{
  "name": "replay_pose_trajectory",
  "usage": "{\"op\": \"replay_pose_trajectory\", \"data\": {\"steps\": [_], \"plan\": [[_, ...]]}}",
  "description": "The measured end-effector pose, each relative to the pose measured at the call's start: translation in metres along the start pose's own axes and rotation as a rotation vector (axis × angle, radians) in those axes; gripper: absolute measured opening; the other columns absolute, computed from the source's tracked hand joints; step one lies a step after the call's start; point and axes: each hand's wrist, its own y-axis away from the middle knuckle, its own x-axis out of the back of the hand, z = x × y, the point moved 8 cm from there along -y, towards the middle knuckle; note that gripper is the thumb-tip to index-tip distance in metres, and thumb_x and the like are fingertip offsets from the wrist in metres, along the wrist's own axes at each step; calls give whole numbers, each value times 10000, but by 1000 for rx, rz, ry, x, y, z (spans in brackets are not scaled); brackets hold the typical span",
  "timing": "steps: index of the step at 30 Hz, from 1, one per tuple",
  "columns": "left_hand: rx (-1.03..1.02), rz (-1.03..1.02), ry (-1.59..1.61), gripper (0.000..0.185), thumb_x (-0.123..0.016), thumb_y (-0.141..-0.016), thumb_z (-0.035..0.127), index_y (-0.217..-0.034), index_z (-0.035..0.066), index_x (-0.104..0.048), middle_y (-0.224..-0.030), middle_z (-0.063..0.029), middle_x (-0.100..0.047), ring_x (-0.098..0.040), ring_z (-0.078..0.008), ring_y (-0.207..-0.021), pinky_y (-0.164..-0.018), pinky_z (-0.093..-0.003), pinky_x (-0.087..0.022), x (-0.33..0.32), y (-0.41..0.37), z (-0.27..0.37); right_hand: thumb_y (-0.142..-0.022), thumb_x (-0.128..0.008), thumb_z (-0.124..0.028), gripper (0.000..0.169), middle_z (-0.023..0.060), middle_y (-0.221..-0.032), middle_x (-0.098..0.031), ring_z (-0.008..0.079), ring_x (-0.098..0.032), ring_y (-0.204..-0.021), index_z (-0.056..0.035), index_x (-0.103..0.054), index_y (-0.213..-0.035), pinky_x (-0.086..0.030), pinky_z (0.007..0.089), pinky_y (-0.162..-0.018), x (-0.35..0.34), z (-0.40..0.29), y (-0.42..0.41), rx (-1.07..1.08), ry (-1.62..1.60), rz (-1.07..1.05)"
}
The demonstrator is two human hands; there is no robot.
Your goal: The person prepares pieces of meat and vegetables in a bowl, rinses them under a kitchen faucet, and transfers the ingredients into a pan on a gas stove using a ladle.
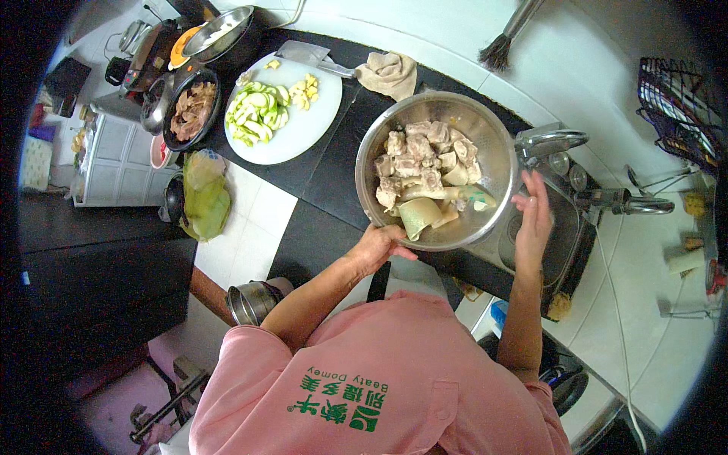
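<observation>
A large stainless steel bowl (500, 142) holds chunks of pale, bone-in meat (421, 153), with a section of green-marked bone or skin and curled pale pieces among them. My left hand (387, 242) grips the bowl's near rim, thumb at the edge and fingers beneath. Beside the bowl's right rim is my right hand (533, 210), fingers extended, holding nothing; whether it touches the rim is unclear. Left of the bowl, a round white cutting board (301, 142) carries sliced green vegetable (256, 114), chopped pale-yellow pieces (304, 91) and a cleaver (301, 53).
A beige cloth (387, 74) lies behind the bowl. To the right are a sink (560, 244) and faucets (620, 202). Beyond the board at left sit a dark bowl of sliced meat (193, 111) and a metal bowl (219, 37). A brush (503, 48) hangs at the wall.
</observation>
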Motion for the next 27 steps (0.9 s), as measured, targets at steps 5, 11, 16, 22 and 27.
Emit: {"op": "replay_pose_trajectory", "data": {"steps": [5,11,16,22,27], "plan": [[6,49,-52,384,-467,-738,9,-1111,-74,-424,-968,-173,-558,-589,-273,-768,-495,-348,-540,5,1,6,-923,-267,-271,430,149,-1209,-462,162,-571,-846,-17,-344,-1261,-393,263,-731,5,8,9,9,-9,55],[29,82,-86,345,-440,-758,46,-1080,-77,-433,-912,-176,-566,-587,-259,-728,-463,-326,-519,7,1,7,-920,-294,-311,424,112,-1245,-437,156,-589,-833,-69,-359,-1261,-402,308,-774,12,8,20,-19,-33,62],[49,126,-147,346,-456,-751,88,-1061,-64,-436,-885,-170,-563,-578,-255,-687,-436,-319,-493,25,-6,6,-916,-304,-308,425,101,-1224,-454,153,-591,-810,-53,-367,-1251,-411,299,-745,18,11,30,-34,-27,113],[65,111,-83,316,-476,-723,94,-998,-61,-467,-829,-164,-559,-569,-255,-658,-443,-335,-486,27,-10,7,-899,-371,-224,380,98,-1192,-474,144,-582,-820,-47,-390,-1234,-415,289,-736,23,33,48,-108,-23,187],[75,112,-94,233,-460,-726,102,-872,-73,-510,-758,-162,-569,-576,-250,-639,-469,-339,-498,34,-7,11,-833,-513,-173,361,140,-1160,-486,217,-530,-981,-57,-457,-1170,-420,284,-794,31,101,21,-235,272,170]]}}
